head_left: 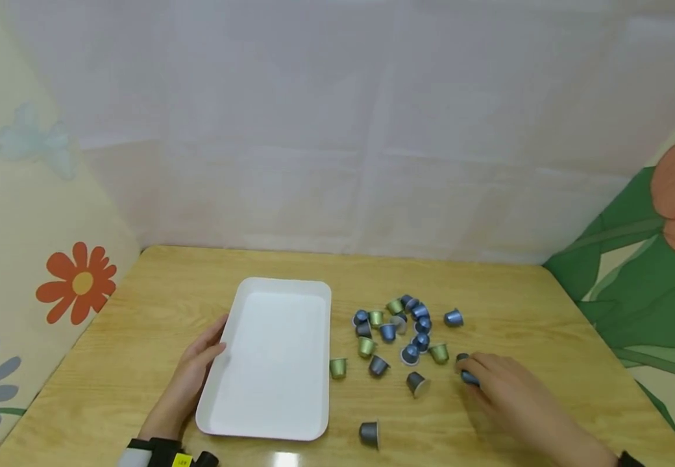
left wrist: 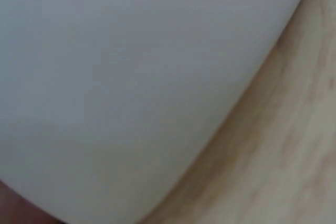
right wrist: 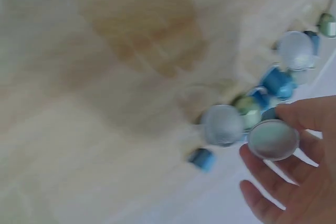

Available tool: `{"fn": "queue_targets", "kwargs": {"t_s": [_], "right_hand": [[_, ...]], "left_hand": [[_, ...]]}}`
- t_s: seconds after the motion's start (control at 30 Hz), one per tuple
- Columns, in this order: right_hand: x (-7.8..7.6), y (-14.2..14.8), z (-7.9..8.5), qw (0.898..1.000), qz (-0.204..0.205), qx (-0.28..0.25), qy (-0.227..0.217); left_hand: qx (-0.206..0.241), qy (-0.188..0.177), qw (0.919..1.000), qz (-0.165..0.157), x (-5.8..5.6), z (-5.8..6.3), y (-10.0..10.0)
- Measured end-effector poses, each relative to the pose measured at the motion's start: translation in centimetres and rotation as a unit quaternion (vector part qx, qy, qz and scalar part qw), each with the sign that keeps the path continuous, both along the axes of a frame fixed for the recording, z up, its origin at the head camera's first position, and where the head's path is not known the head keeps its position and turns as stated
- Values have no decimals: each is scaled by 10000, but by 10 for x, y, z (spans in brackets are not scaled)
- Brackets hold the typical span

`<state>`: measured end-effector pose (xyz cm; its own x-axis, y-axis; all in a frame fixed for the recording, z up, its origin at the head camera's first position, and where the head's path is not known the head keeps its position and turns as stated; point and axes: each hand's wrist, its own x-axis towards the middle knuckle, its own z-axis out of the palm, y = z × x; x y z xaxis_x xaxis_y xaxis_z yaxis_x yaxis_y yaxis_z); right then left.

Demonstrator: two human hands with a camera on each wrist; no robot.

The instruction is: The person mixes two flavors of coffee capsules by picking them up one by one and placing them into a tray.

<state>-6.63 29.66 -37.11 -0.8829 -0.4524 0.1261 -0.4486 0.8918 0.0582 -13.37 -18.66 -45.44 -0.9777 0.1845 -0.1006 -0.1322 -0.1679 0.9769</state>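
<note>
My left hand (head_left: 188,376) grips the left side of a white rectangular tray (head_left: 320,363), thumb at the rim. The tray's pale outer wall (left wrist: 131,87) fills most of the left wrist view. To the right, my right hand (head_left: 509,392) pinches a dark bluish coffee capsule (head_left: 469,377). Its round foil lid (right wrist: 273,140) faces the camera in the right wrist view, between thumb and fingers. A dark rim (head_left: 462,357) shows just beyond the fingertips; whether it belongs to a second capsule I cannot tell. Nearby lie a green capsule (head_left: 439,353) and a grey capsule (head_left: 416,384).
Several blue, green and grey capsules lie in a loose cluster, among them a blue one (head_left: 387,333), right of the tray. A blue capsule (head_left: 453,317) lies apart at right, a dark one (head_left: 369,434) near the front. A white cloth (head_left: 337,162) hangs behind the wooden table (head_left: 185,272).
</note>
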Motion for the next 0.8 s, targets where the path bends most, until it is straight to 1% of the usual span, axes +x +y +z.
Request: {"fn": "queue_targets", "kwargs": {"t_s": [0.13, 0.27, 0.4, 0.57, 0.7, 0.8], "right_hand": [[-6, -21, 6, 9990, 286, 25, 354], [-12, -42, 8, 9969, 574, -202, 489], [-16, -59, 10, 9943, 806, -511, 468], [-20, -75, 14, 9922, 1011, -629, 379], [-24, -87, 14, 9874, 1292, -610, 672], [-26, -95, 14, 9847, 1421, -563, 838]], "left_hand": [[-7, -17, 9999, 138, 2, -1, 0], [9, -16, 9999, 144, 2, 0, 1], [-24, -33, 9999, 144, 1, 1, 2], [-105, -59, 9998, 133, 0, 1, 3], [-89, -16, 9999, 140, 1, 1, 2], [-28, -81, 9999, 139, 2, 2, 3]]}}
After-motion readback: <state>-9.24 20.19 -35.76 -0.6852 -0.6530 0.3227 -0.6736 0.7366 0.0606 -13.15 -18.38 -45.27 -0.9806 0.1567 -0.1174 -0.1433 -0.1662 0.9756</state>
